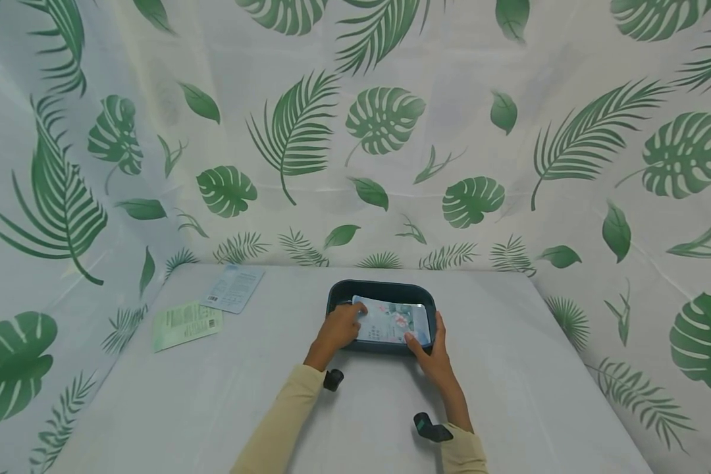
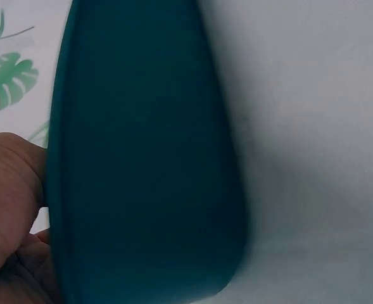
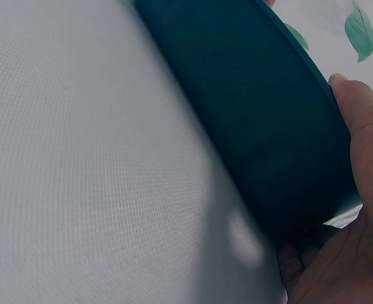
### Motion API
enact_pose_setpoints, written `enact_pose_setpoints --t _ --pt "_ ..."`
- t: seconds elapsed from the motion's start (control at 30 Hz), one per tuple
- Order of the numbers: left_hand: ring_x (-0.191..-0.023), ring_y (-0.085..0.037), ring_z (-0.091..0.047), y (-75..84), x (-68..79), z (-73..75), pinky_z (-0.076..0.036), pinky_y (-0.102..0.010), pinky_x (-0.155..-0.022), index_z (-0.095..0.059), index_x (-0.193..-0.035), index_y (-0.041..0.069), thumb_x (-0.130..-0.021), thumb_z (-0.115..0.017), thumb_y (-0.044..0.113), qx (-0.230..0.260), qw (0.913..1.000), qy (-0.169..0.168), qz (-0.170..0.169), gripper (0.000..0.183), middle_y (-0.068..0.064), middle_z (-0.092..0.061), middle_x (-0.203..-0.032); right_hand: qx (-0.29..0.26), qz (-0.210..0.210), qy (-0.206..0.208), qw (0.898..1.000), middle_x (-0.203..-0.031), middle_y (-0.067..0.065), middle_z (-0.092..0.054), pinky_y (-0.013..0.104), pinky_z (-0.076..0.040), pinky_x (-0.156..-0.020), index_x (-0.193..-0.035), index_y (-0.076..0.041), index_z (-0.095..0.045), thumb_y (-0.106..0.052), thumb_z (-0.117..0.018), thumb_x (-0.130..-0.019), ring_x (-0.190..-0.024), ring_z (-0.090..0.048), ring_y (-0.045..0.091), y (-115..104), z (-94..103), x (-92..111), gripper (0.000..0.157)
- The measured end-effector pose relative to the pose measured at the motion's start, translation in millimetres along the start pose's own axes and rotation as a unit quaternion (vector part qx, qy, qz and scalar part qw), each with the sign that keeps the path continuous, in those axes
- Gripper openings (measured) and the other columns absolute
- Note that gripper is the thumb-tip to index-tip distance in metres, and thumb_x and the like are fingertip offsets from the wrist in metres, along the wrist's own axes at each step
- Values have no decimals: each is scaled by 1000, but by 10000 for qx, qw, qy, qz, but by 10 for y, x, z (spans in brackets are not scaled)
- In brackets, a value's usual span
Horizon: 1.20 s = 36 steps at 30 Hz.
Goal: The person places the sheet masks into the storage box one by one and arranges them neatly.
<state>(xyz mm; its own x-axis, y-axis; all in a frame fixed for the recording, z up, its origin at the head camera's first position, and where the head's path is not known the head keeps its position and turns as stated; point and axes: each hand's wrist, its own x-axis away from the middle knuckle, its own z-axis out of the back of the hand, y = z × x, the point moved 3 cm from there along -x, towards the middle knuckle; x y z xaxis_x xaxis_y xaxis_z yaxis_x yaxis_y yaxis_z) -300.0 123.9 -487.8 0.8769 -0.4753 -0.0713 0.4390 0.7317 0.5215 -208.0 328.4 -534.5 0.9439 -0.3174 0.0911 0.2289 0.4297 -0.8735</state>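
A dark teal plastic tray (image 1: 385, 288) with rounded corners stands on the white table. Inside it lies a pale blue sheet mask packet (image 1: 391, 322) printed with pink flowers and green leaves. My left hand (image 1: 339, 327) reaches over the tray's left end and pinches the packet's left edge. At the other end, my right hand (image 1: 435, 359) grips the tray, thumb over the near rim by the packet and fingers along the outer right wall. In the right wrist view, the fingertips partly disappear behind the tray wall (image 3: 256, 120). The left fingertips are hidden in the left wrist view.
To the left on the table, a light blue packet (image 1: 234, 288) lies partly over a light green packet (image 1: 186, 326), printed backs up. A white cloth with green leaves (image 1: 385, 191) hangs behind and along both sides of the table (image 1: 527, 368).
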Motion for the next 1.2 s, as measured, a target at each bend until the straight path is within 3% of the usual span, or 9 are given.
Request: enact_pose_setpoints --t 0.3,0.5,0.8,1.0,1.2 --pt "-63 -14 -51 54 -49 -65 -42 -30 -54 -63 -119 14 -90 -65 10 -572 9983 67 124 29 -9 -72 -107 -116 131 3 9998 -165 12 4 63 -11 -116 -156 -32 11 -54 -58 -92 -151 -1 40 14 -4 -4 97" --pt "-61 -16 -54 69 -38 -55 -46 -34 -54 -65 -117 11 -92 -62 14 -744 9966 112 345 25 -9 -73 -93 -178 161 -3 9997 -165 14 2 64 -13 -115 -156 -31 10 -53 -59 -92 -151 -4 41 11 -8 -11 97" --pt "-78 -25 -69 86 -8 -67 -54 -39 -64 -68 -109 6 -90 -64 12 -899 9937 607 295 20 -11 -71 -94 -105 107 11 9999 -165 13 3 63 -14 -115 -156 -31 10 -54 -59 -92 -151 -4 40 20 -6 -21 97" --pt "-62 -17 -61 79 -10 -83 -48 -33 -54 -70 -105 10 -91 -63 11 -801 9936 800 57 16 -7 -72 -87 -122 92 17 9999 -166 11 2 63 -13 -116 -156 -33 10 -53 -59 -92 -151 -3 40 9 5 -22 96" --pt "-57 -11 -51 65 -19 -117 -41 -28 -49 -71 -105 13 -92 -63 12 -743 9947 703 68 16 -3 -73 -88 -97 142 6 9999 -166 12 1 63 -13 -116 -156 -33 10 -54 -59 -91 -151 -4 41 30 5 -25 97"
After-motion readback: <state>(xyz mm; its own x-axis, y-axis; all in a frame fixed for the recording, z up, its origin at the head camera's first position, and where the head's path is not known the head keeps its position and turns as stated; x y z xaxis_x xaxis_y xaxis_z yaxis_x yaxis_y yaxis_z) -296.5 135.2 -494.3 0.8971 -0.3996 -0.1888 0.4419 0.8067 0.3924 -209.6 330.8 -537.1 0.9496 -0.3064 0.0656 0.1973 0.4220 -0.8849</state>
